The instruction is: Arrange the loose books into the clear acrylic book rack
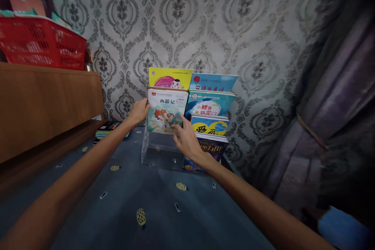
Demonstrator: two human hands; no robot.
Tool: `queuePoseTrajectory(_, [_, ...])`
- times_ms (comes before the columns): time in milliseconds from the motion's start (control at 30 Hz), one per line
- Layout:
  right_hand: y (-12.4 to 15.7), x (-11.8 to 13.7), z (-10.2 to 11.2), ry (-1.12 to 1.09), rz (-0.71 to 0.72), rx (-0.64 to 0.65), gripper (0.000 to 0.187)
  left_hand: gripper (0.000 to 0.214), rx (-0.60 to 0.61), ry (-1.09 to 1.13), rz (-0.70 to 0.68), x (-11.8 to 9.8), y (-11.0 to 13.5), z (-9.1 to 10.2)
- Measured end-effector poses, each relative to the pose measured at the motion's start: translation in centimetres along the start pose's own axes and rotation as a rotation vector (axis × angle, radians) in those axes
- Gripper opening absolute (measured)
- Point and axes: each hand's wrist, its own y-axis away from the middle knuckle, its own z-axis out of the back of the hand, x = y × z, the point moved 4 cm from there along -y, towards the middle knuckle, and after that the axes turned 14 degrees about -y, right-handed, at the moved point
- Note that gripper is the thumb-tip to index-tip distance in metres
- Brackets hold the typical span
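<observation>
A clear acrylic stepped book stand (144,152) on the bed-like surface holds picture books in two columns. My left hand (139,111) is closed at the left edge of a white storybook (158,109) with a red-and-green picture. At that book's lower right, my right hand (187,137) has its thumb over the cover and fingers along the right edge. A yellow book (171,77) stands behind it. To the right rise a light blue book (212,82), a teal book (209,103), a yellow-and-blue book (211,125) and a dark purple book (212,146).
Left of the stand, a small stack of books (107,129) lies beside a wooden cabinet (49,101). A red plastic basket (55,43) sits on the cabinet. Patterned wallpaper (202,19) is behind; a tied curtain (310,125) hangs at right. Dark blue cloth (117,218) covers the surface.
</observation>
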Motion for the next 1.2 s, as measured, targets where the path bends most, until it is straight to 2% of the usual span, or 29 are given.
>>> queuePoseTrajectory(133, [0.1, -0.8, 0.1, -0.071, -0.054, 0.007, 0.034, 0.023, 0.052, -0.089, 0.049, -0.6, 0.1, 0.4])
queuePoseTrajectory(267, [0.5, -0.4, -0.3, -0.121, -0.084, 0.014, 0.032, 0.023, 0.058, -0.109, 0.049, -0.7, 0.5, 0.1])
queuePoseTrajectory(533, [3.3, -0.3, -2.9, -0.184, -0.159, 0.081, 0.032, 0.042, -0.038, 0.038, 0.052, -1.0, 2.5, -2.9])
queuePoseTrajectory(733, [6.9, 0.6, -5.9, -0.249, -0.266, 0.147, 0.031, 0.04, -0.041, 0.122, 0.067, -0.4, 4.0, -4.2])
queuePoseTrajectory(1000, [11.5, 5.2, -11.9, -0.423, -0.356, 0.133, 0.029, 0.054, -0.013, 0.268, 0.022, 0.8, 5.7, -6.1])
queuePoseTrajectory(1100, [12.8, 6.4, -13.2, -0.43, -0.36, 0.096, 0.029, 0.054, -0.003, 0.307, 0.004, 1.3, 5.9, -6.6])
queuePoseTrajectory(1200, [13.5, 6.6, -13.6, -0.412, -0.361, 0.106, 0.028, 0.055, 0.015, 0.311, -0.034, 1.7, 5.9, -6.7])
